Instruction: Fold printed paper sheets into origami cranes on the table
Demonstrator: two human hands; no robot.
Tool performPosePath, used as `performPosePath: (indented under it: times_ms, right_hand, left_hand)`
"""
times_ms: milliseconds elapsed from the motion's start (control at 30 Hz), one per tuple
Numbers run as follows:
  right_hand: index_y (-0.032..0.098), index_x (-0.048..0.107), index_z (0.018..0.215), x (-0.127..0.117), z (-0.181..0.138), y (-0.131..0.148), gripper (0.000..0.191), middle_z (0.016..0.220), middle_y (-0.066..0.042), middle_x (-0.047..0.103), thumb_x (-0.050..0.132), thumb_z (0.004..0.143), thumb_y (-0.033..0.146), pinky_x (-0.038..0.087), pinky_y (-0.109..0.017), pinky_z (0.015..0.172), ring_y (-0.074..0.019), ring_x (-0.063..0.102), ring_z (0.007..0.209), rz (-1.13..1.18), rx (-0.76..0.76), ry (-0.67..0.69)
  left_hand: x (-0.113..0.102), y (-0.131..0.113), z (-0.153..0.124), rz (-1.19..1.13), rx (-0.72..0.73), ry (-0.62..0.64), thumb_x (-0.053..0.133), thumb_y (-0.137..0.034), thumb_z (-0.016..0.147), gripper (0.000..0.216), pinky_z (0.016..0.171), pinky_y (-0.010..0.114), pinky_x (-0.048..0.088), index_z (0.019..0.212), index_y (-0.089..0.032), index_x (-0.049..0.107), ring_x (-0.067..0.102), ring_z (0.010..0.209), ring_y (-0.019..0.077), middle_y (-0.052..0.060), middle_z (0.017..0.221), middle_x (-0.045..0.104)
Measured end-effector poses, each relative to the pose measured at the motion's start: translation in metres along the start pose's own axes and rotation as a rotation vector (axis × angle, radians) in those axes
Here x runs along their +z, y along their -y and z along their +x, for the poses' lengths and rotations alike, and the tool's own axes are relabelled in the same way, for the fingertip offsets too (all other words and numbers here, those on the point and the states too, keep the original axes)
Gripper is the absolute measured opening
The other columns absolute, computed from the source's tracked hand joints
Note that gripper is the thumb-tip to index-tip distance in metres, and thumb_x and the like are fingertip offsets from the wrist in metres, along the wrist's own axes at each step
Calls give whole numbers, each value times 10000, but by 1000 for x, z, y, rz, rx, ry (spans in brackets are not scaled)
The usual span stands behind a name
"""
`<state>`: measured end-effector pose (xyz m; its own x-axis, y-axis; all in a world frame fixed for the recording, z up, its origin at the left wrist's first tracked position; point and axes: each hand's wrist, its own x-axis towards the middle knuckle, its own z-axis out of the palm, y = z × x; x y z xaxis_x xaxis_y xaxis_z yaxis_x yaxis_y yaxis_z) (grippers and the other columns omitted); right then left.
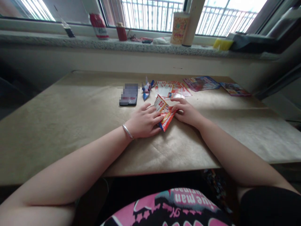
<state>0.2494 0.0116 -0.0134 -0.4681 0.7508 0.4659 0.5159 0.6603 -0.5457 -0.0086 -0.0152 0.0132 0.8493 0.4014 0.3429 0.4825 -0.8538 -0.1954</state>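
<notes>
A piece of folded printed paper [166, 121], red, orange and white with a blue edge, lies between my hands on the table. It is creased into a pointed shape. My left hand [147, 121], wearing a silver bangle at the wrist, holds the paper's left side with fingers laid over it. The fingers of my right hand [185, 111] are closed on its right edge, thumb and fingertips together. Just beyond is a blue and white folded paper figure [147, 88] with pointed tips. Flat red and white printed sheets [174, 88] lie to its right.
A dark phone, partly pixelated, [129, 94] lies left of the paper figure. Colourful printed leaflets [201, 83] and another leaflet stack [235, 89] sit at the back right. On the windowsill stand a red can [98, 25], a patterned cup [179, 28] and a yellow object [222, 44].
</notes>
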Motion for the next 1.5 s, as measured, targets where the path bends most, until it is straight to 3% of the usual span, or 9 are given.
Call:
performPosePath:
  times_ms: [100, 267, 467, 633, 733, 900, 1200, 1300, 1500]
  right_hand:
    - [208, 707, 826, -2, 1, 4, 132, 1329, -110, 545, 663, 747, 112, 507, -468, 1002, -253, 563, 1233, -13, -53, 57]
    - [218, 718, 796, -2, 3, 8, 22, 1362, -94, 532, 699, 786, 213, 518, -437, 999, -220, 607, 1162, 87, -110, 113]
    - [222, 730, 830, 3, 5, 5, 53, 1234, -89, 611, 694, 809, 255, 433, -457, 1082, -221, 540, 1240, 17, -51, 67]
    - [195, 725, 878, 9, 5, 9, 150, 1093, -95, 629, 700, 800, 320, 546, -375, 838, -194, 629, 952, -60, 136, -56]
    - [183, 726, 913, 11, 6, 12, 207, 972, -77, 631, 701, 794, 350, 534, -326, 695, -152, 602, 742, -111, 223, -89]
    - [198, 720, 888, 15, 10, 12, 160, 844, -41, 686, 656, 827, 331, 490, -292, 645, -147, 587, 688, -116, 248, -91]
    - [211, 678, 834, 13, 8, 13, 164, 827, -30, 711, 644, 825, 372, 474, -287, 657, -166, 635, 724, -142, 335, -182]
    - [212, 644, 931, 15, 8, 13, 177, 813, -19, 709, 664, 804, 334, 490, -292, 665, -163, 653, 714, -18, 373, -198]
    - [201, 575, 1128, 17, 11, 15, 412, 579, 54, 627, 709, 755, 314, 486, -274, 578, -140, 617, 537, 200, 515, -228]
  left_hand:
    - [0, -2, 1, 14, 22, 2, 515, -535, 897, 500, 993, 470, 358, 1230, -179, 624, 576, 1090, 299, 107, 1128, 689]
    - [3, -5, 2, 29, 8, -16, 475, -431, 949, 372, 967, 422, 364, 1208, -220, 640, 589, 1035, 253, 72, 1076, 700]
    - [4, -7, 2, 29, -18, -11, 520, -412, 925, 347, 1056, 468, 319, 1198, -242, 649, 604, 1022, 253, 68, 1054, 702]
    - [6, -6, 2, -3, -25, 1, 526, -407, 918, 370, 1076, 483, 324, 1217, -222, 642, 613, 1025, 254, 73, 1063, 703]
    - [8, -7, 2, -23, -46, -19, 532, -398, 912, 368, 1083, 485, 323, 1216, -222, 643, 621, 1019, 247, 71, 1054, 708]
    - [9, -6, 3, -37, -77, -13, 523, -411, 919, 355, 1076, 487, 332, 1190, -226, 660, 622, 1028, 249, 77, 1049, 712]
    - [14, 1, 2, -115, -107, 7, 420, -398, 986, 350, 1038, 427, 359, 1155, -234, 680, 564, 1133, 235, 54, 1149, 694]
    - [14, 1, 2, -123, -108, 14, 437, -417, 979, 353, 1046, 428, 351, 1171, -238, 673, 559, 1140, 234, 56, 1163, 689]
    - [14, 0, 1, -129, -112, 23, 433, -420, 981, 355, 1089, 447, 311, 1160, -231, 675, 536, 1182, 247, 49, 1181, 686]
